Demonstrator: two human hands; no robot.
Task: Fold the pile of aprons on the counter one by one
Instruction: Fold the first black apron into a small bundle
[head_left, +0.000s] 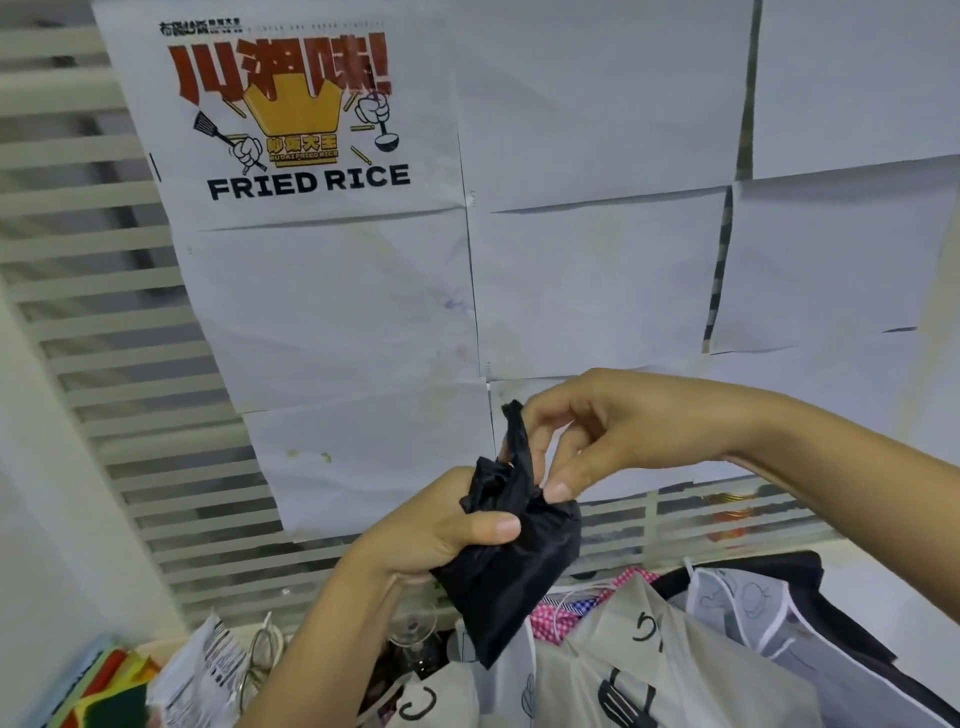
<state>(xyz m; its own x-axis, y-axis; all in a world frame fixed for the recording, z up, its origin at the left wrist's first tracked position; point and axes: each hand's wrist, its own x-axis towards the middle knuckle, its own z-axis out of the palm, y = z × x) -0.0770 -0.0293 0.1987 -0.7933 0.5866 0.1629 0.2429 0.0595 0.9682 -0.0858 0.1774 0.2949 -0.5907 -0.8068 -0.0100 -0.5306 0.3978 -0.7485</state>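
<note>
A black apron (511, 566), bunched into a small bundle, is held up in front of the wall. My left hand (441, 525) grips the bundle from the left, thumb across its front. My right hand (587, 431) comes in from the right and pinches a black strip sticking up from the bundle's top. Below lies the pile of aprons (649, 649): grey ones printed with kitchen utensils, a pink checked one (566, 613) and a dark one at the right.
White paper sheets cover the wall, one with a FRIED RICE poster (291, 109). Left of the pile sit a wine glass (415, 629), a crumpled printed packet (202, 675) and coloured items (104, 691) at the lower left corner.
</note>
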